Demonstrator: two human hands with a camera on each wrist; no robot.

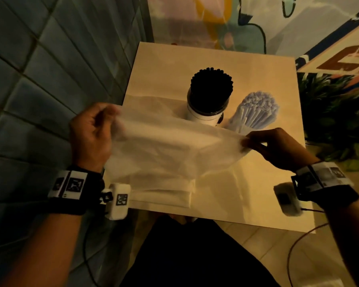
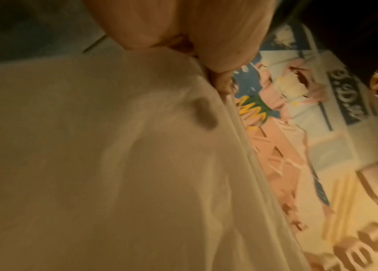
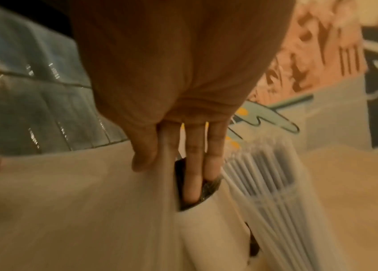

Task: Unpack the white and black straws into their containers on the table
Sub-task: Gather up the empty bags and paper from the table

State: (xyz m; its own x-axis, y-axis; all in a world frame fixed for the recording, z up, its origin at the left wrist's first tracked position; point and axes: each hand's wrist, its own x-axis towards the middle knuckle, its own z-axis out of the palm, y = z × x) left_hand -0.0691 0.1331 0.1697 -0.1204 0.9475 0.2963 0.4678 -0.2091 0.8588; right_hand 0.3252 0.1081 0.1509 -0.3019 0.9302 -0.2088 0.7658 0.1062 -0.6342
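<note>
A translucent white plastic bag (image 1: 166, 150) is stretched between both hands above the near half of the table (image 1: 263, 77). My left hand (image 1: 91, 131) grips its left edge, fingers curled. My right hand (image 1: 267, 143) pinches its right edge (image 3: 167, 183) between thumb and fingers. Behind the bag, black straws (image 1: 211, 83) stand packed in a white cup (image 1: 203, 117). To its right, white straws (image 1: 257, 110) stand in a bundle; their container is hidden by the bag and my right hand. The bag (image 2: 113, 165) fills the left wrist view.
The square table is small; a tiled wall (image 1: 39, 69) runs close on its left. A green plant (image 1: 336, 112) stands off the right edge. A painted mural wall (image 1: 236, 21) lies beyond the far edge. A thin cable (image 1: 298, 241) hangs below my right wrist.
</note>
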